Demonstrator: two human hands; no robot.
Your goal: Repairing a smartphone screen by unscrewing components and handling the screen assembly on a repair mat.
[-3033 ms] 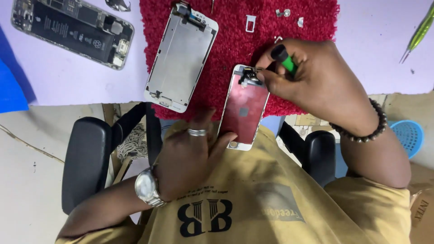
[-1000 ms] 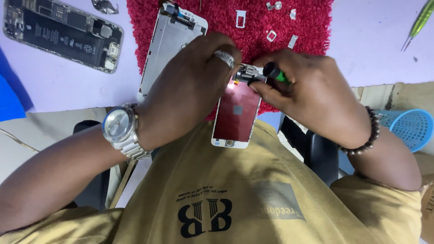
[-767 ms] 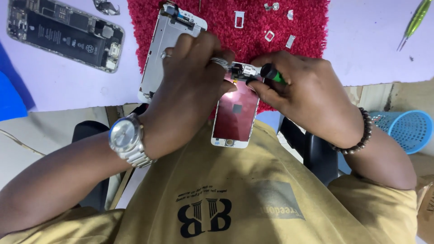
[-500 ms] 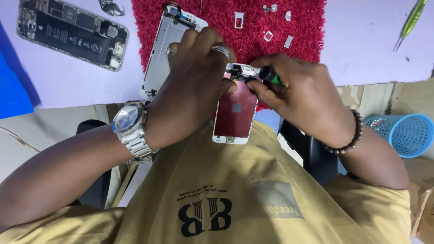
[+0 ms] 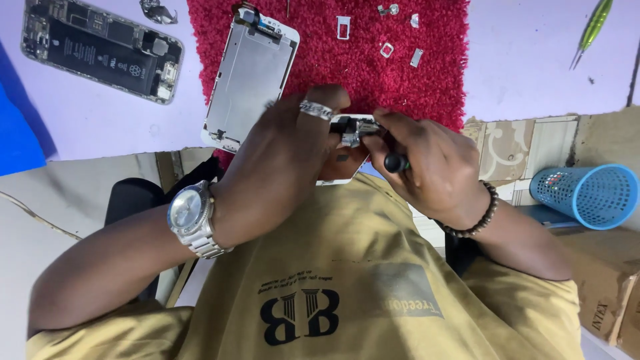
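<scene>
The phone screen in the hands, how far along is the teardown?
Done: the phone body lies open, a second screen panel and small metal parts sit on the red mat. In hand: left hand steadies the screen, right hand holds a screwdriver. Left: cannot tell.

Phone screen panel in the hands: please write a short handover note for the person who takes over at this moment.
Left hand: grips the small phone screen panel from above, mostly covering it.
Right hand: holds a dark-handled screwdriver at the metal part on the panel's top end.
Nearby: a second screen panel lies on the red mat, with small loose metal parts; the opened phone body lies on the table to the left.
Done: phone opened, parts removed.
Left: the metal part is still on the panel.
</scene>
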